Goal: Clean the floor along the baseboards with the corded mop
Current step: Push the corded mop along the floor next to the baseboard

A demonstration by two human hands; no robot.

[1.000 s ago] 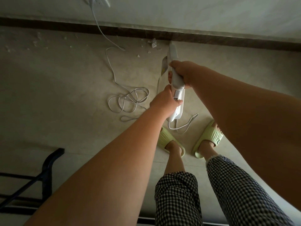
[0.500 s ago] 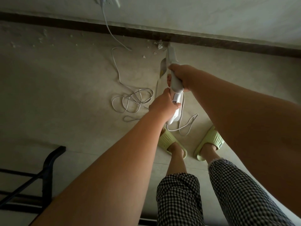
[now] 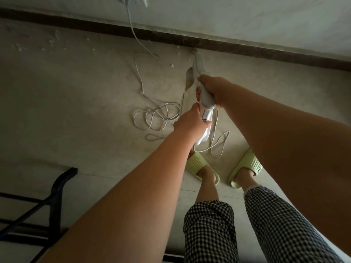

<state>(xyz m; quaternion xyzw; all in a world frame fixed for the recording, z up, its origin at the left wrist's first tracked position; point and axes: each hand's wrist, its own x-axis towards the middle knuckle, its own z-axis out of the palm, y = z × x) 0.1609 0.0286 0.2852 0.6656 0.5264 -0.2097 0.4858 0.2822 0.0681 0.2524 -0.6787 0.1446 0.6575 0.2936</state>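
Hands — left hand [image 3: 190,124] & right hand [image 3: 214,90] — both grip mop handle [image 3: 206,100] nr baseboard [image 3: 247,49].

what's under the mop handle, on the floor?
Under the mop handle the white cord lies in loose loops on the floor, one loop beside the green slippers. The left hand and right hand cover part of the handle; the mop head is hidden.

Both hands [image 3: 191,124] [image 3: 216,90] grip, arms outstretched forward.

Both hands [image 3: 191,124] on mop [image 3: 206,99]
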